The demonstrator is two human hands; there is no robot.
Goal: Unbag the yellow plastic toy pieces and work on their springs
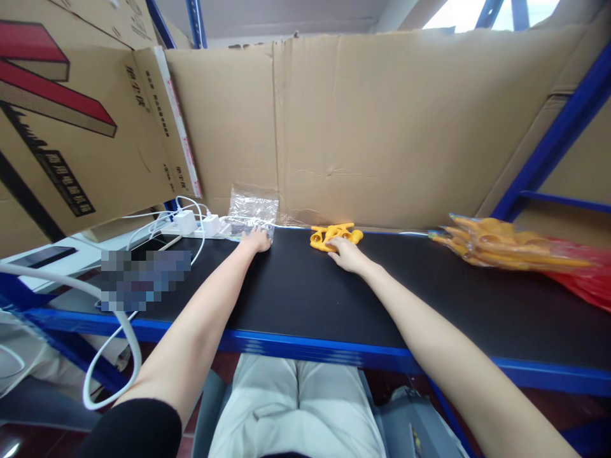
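Note:
My left hand [258,240] is at the lower end of a clear plastic bag [252,207], its fingers curled onto the film. The bag stands up against the cardboard behind it and looks flat, with nothing visible inside. My right hand [347,254] grips the near edge of a yellow plastic piece [338,234] with rounded, ring-like openings and straight arms. That piece lies at the back of the black tabletop [305,292]; my fingers cover part of its front. A gap of bare tabletop separates the two hands.
Bagged yellow plastic pieces [506,245] lie at the right, beside red plastic bags [582,273]. White chargers [185,222] on a power strip, loose white cables and a phone [42,256] are at the left. A cardboard wall [382,127] closes off the back.

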